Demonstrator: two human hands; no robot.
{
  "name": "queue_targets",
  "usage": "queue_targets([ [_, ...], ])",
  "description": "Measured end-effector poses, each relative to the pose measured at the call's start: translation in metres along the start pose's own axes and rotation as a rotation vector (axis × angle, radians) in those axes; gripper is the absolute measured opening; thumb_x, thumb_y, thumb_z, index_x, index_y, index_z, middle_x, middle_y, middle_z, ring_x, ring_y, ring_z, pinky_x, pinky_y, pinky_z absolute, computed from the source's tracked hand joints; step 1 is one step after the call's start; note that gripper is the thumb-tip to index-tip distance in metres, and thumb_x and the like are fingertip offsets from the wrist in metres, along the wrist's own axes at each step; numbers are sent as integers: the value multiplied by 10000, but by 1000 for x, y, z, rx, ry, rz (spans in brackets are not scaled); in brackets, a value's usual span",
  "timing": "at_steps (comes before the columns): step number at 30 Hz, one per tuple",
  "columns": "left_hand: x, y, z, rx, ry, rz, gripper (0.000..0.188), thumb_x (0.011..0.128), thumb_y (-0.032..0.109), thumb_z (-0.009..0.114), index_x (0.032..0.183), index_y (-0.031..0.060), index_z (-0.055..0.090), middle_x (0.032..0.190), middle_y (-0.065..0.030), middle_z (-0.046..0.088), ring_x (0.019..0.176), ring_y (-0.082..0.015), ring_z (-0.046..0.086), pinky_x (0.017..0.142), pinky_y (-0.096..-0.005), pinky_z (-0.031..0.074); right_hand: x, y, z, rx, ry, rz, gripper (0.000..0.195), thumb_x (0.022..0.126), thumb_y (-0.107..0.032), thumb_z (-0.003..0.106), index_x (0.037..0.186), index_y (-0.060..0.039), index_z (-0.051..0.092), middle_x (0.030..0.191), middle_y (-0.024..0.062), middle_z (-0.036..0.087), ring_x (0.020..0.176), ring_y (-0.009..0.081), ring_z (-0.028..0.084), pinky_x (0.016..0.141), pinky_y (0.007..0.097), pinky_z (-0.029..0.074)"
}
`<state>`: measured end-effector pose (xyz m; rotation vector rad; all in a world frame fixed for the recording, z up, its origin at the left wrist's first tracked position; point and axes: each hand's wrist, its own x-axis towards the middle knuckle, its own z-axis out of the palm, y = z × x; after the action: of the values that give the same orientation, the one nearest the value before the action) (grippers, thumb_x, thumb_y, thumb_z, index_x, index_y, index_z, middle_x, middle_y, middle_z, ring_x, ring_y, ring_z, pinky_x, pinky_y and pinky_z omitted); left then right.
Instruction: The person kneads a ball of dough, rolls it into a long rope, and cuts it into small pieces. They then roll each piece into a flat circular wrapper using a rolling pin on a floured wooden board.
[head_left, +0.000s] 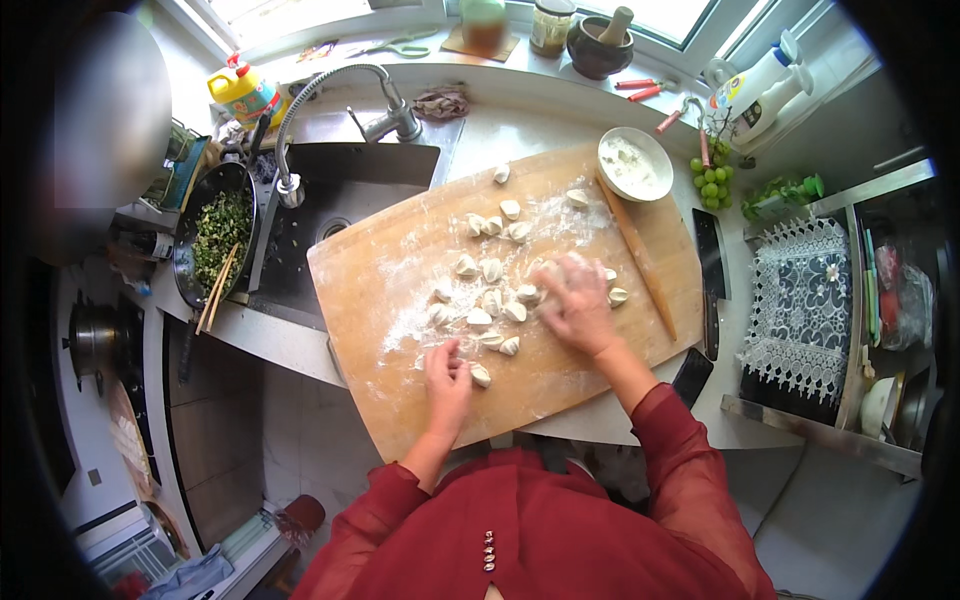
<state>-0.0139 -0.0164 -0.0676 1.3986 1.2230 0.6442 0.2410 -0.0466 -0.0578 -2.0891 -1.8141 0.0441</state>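
Note:
A large wooden board (547, 390) dusted with flour lies before me. Many small cut dough pieces (491, 270) are scattered over its middle. Reaching over the right part of this group, my right hand (577, 304) is motion-blurred; its fingers are spread low over the dough, and what lies under the palm is hidden. My left hand (448, 379) is at the near side of the pieces, fingers loosely bent, beside a single dough piece (481, 375). I see nothing held in it. A thin wooden rolling pin (637, 259) lies on the board's right side.
A bowl of flour (635, 161) stands at the board's far right corner. Beyond the board's right edge lie a cleaver (710, 255) and green grapes (712, 184). Left are a sink (360, 172) with a faucet (397, 120) and a wok of chopped filling (221, 232) with chopsticks (217, 289).

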Motion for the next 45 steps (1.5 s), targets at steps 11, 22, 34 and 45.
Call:
queue_targets([
  [11,58,9,-22,161,217,159,442,856,6,550,1291,-22,474,1162,-133,481,858,-194,544,766,-300,499,-27,-59,57,112,-8,-388,432,772,-157,646,1200,-150,584,1320,50,518,1252,268,462,1100,532,272],
  [22,56,17,13,-115,-110,-9,355,875,6,532,1228,-30,529,1160,-128,580,1040,-192,581,875,-311,495,-26,-7,12,-11,117,-206,331,802,-95,638,1129,-138,658,1252,24,587,1207,211,523,1128,486,233],
  [34,103,50,57,-183,-118,165,447,921,139,557,1313,-60,478,1275,-205,546,1192,-304,531,1027,-366,408,20,-3,16,-25,134,-230,249,754,-82,666,997,-131,635,1177,23,592,1168,209,529,1088,499,282],
  [45,48,39,11,-136,27,130,271,920,38,558,1181,-36,561,1054,-108,630,973,-151,602,841,-279,490,9,123,-39,13,-17,670,307,780,-191,673,1034,-37,599,1038,203,591,987,400,580,850,487,475],
])
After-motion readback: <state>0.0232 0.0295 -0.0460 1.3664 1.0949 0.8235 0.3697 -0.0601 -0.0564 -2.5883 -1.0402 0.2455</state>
